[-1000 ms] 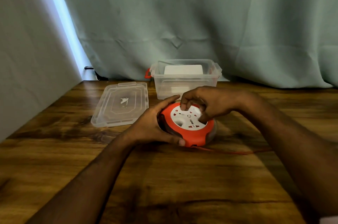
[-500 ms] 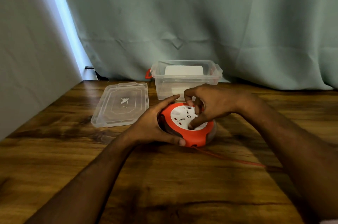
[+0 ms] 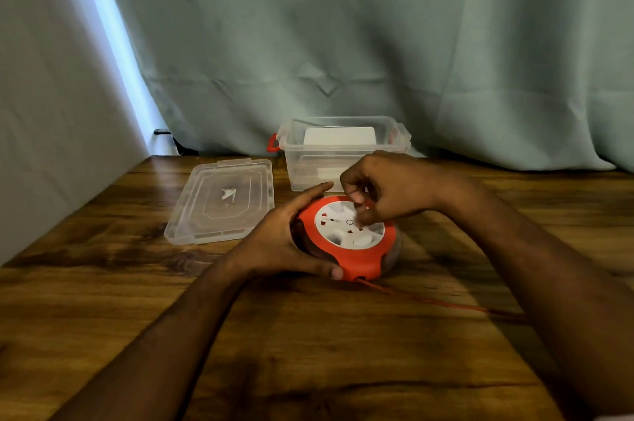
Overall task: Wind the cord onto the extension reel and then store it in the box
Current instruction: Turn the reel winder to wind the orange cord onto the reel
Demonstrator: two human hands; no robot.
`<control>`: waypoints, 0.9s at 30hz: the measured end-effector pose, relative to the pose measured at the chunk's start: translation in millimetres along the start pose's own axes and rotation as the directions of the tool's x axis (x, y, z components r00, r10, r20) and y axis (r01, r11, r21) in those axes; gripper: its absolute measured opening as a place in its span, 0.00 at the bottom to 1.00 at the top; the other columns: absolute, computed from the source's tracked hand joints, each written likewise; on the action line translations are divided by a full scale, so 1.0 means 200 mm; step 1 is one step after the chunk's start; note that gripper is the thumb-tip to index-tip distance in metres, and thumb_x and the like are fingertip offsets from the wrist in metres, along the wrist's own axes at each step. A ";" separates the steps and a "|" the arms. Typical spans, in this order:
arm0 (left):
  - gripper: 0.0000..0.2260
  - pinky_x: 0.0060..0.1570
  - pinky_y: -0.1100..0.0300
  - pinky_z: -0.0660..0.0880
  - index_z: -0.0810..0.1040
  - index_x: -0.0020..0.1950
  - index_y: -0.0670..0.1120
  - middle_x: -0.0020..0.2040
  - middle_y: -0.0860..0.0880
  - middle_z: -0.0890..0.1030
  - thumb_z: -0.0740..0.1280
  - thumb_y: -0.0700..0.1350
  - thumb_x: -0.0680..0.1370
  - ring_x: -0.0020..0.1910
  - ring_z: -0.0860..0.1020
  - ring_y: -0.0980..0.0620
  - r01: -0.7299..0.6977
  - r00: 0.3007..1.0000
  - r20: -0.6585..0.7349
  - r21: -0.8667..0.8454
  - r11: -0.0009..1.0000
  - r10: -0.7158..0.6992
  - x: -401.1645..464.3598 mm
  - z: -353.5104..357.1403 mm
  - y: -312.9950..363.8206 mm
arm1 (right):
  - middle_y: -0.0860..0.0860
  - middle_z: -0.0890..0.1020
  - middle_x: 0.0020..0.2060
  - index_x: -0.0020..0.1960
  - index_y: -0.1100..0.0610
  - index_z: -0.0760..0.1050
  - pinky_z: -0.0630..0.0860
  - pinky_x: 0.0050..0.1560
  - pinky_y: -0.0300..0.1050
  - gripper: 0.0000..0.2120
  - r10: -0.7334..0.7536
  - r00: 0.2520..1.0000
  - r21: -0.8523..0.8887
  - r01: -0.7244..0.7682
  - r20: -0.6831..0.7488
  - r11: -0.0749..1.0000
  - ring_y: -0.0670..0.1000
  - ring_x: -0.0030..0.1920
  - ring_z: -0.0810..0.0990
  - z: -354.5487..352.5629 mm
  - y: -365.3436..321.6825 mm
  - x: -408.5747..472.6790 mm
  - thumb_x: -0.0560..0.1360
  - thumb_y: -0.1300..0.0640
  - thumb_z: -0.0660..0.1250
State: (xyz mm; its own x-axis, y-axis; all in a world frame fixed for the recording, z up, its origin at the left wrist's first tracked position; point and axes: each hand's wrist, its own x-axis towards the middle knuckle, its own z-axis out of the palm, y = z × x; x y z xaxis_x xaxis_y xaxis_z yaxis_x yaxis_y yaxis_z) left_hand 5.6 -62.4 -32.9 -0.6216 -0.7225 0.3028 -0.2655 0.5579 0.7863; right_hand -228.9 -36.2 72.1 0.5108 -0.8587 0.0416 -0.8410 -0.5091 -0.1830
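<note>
An orange extension reel (image 3: 360,261) with a white socket face lies flat on the wooden table (image 3: 308,352). My left hand (image 3: 281,242) grips its left side, thumb at the front edge. My right hand (image 3: 387,194) rests on top, fingers pinching the white centre disc at its far edge. A thin orange cord (image 3: 429,300) runs from the reel's front to the right and goes under my right forearm. The clear plastic box (image 3: 343,152) with orange latches stands open just behind the reel.
The box's clear lid (image 3: 223,201) lies flat to the left of the reel. A white rectangular item (image 3: 339,135) shows in or behind the box. A green curtain hangs behind the table, and a pale wall is at the left.
My right hand's fingers have shifted around the white disc from its near side to its far edge. The cord on the table has swung and lies at a steeper slant. My left hand has kept its grip.
</note>
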 end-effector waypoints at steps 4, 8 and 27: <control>0.57 0.64 0.58 0.79 0.62 0.80 0.61 0.71 0.63 0.75 0.87 0.59 0.57 0.68 0.76 0.62 -0.007 1.000 -0.004 0.022 1.000 0.007 0.00 0.00 0.00 | 0.41 0.84 0.48 0.45 0.51 0.77 0.79 0.43 0.39 0.14 0.005 0.997 0.026 -0.007 0.072 1.000 0.39 0.47 0.81 -0.02 0.03 -0.01 0.67 0.58 0.82; 0.56 0.64 0.55 0.80 0.62 0.80 0.62 0.71 0.61 0.75 0.87 0.58 0.57 0.69 0.76 0.60 -0.003 1.000 -0.008 0.020 1.000 0.003 0.00 0.00 0.00 | 0.42 0.84 0.61 0.48 0.54 0.78 0.84 0.51 0.42 0.15 -0.003 0.994 0.087 -0.006 0.105 0.996 0.45 0.60 0.82 0.00 0.05 0.01 0.68 0.62 0.81; 0.57 0.66 0.56 0.78 0.60 0.80 0.65 0.71 0.64 0.73 0.86 0.62 0.56 0.69 0.75 0.62 0.020 1.000 -0.016 0.026 0.999 -0.020 -0.01 0.01 0.02 | 0.41 0.81 0.42 0.45 0.46 0.74 0.77 0.39 0.44 0.25 0.017 1.000 -0.135 -0.016 0.004 0.991 0.43 0.44 0.79 0.00 0.02 -0.01 0.62 0.32 0.80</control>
State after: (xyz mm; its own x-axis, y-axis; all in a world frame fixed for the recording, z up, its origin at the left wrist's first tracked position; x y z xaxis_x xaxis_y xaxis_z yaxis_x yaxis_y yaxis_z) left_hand 5.1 -58.8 -31.7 -0.6045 -0.7396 0.2958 -0.2968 0.5537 0.7780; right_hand -233.3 -36.7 71.9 0.4975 -0.8668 0.0347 -0.8654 -0.4987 -0.0494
